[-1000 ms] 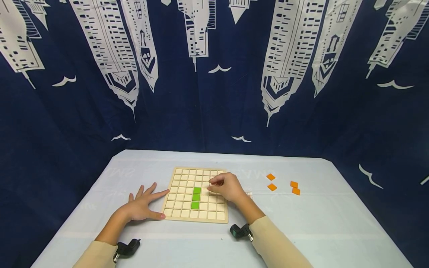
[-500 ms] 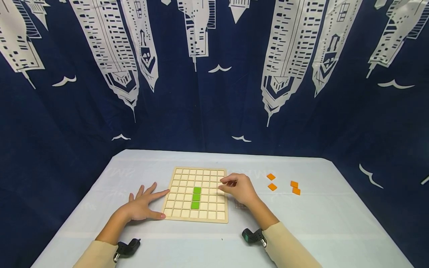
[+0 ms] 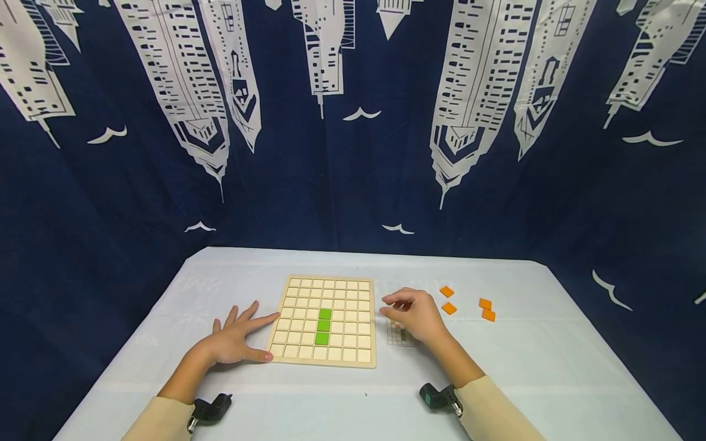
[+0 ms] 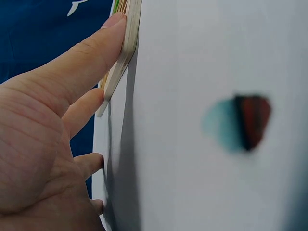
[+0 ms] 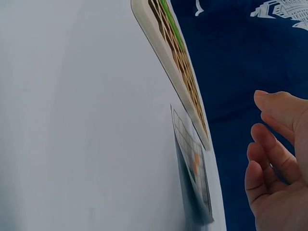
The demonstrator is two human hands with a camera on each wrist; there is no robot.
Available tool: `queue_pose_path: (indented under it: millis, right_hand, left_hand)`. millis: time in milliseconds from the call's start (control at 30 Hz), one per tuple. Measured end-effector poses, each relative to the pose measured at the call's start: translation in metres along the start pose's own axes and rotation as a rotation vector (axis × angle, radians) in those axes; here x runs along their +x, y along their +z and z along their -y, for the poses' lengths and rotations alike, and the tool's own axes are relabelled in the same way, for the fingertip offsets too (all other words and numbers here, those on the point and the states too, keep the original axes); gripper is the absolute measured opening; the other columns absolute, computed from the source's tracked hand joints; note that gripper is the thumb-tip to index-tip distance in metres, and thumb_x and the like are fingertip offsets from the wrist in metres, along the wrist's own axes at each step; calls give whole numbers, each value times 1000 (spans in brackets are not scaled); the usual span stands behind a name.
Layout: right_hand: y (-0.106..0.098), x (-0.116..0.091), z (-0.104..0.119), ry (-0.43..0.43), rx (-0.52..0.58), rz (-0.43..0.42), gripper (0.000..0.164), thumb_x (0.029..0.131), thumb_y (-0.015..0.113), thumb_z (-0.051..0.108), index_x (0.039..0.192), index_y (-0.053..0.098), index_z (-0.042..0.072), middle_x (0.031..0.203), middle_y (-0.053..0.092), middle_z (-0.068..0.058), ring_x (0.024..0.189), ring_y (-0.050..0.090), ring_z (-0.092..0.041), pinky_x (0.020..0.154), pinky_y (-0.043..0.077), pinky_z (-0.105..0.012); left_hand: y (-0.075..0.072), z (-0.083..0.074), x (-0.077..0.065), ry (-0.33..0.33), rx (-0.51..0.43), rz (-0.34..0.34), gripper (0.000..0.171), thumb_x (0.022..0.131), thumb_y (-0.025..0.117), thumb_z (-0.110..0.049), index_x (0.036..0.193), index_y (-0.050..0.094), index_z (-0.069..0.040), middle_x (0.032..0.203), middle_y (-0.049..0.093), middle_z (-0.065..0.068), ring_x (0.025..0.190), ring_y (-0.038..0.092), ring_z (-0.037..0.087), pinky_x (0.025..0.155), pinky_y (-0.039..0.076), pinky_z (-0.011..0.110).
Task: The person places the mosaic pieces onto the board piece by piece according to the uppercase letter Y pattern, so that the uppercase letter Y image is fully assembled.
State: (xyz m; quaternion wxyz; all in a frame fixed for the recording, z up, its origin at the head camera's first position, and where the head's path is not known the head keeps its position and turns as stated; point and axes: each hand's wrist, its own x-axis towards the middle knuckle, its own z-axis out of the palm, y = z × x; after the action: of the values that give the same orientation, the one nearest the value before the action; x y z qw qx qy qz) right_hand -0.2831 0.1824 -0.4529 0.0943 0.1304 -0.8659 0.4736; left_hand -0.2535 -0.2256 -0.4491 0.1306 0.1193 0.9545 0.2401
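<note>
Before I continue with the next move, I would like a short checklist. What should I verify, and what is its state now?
1. Left hand touching the board: ok, at its left side.
2. Green tiles in one column: ok, three.
3. Right hand free: ok, no tile visible in it.
4. Orange tiles available: ok, four right of the board.
5. Grid card unobstructed in head view: not ok, right hand covers part.

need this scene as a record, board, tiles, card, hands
wooden grid board: flat on the white table
green tiles: three, one column on the board
orange tiles: four, on the table to the right
printed grid card: right of board, partly hidden in head view
left hand: thumb and index finger touching the board's left edge
right hand: raised, fingers curved, nothing seen in it
</note>
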Motion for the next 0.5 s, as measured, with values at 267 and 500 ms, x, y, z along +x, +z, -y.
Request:
queue_pose_path:
  millis: [267,500]
  right_hand:
    - [-19,-10,-5,14,1,-26,23,81,88,19,100,82,8,90,75,-1,78,60,-16,66,51,-22]
    - [-34,-21,-13,23,-51,-65,23,81,88,18,101,82,8,92,77,-2,79,61,-12,69,52,-22]
  left_hand:
    - [1,2,0,8,-13,-1,99,69,88,-56,155,47,-29,169,12,28,150,-7,64,106,-6,88]
    - [0,1,0,20,-9,-1,98,70,88,-55,155,46,-30,169,11,29,150,-7,65,105,-4,89]
